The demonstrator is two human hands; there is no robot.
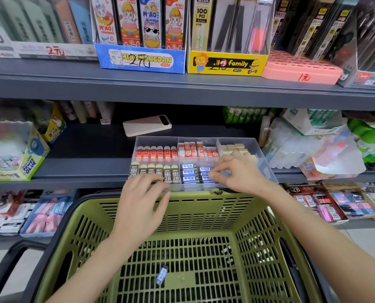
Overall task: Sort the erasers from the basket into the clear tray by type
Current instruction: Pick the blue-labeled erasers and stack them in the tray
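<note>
Head camera gave me a shop shelf with a clear tray (266,166) sitting on the middle shelf at frame centre, and a green basket (138,212) filling the lower half of the frame just in front of it. The tray was divided into compartments. At the back left stood the red-sleeved erasers (153,153), at the back middle the white-and-orange erasers (193,149), and at the back right the plain cream erasers (232,148). The 2B erasers (171,174) filled the front left compartment and the blue-sleeved erasers (189,172) lay stacked in the front middle. The left hand (142,193) hovered over the tray's front edge by the 2B erasers, its fingers spread apart and lightly bent, with nothing in them that I could see. The right hand (236,173) was over the front of the tray, fingers curled, with thumb and forefinger drawn close together at the right side of the blue-sleeved erasers. I could not tell whether they actually pinched one. One loose blue eraser (162,274) lay on the basket floor, low in the frame. A pale slab (147,125), a phone or a power bank, lay flat on the shelf behind the tray.
</note>
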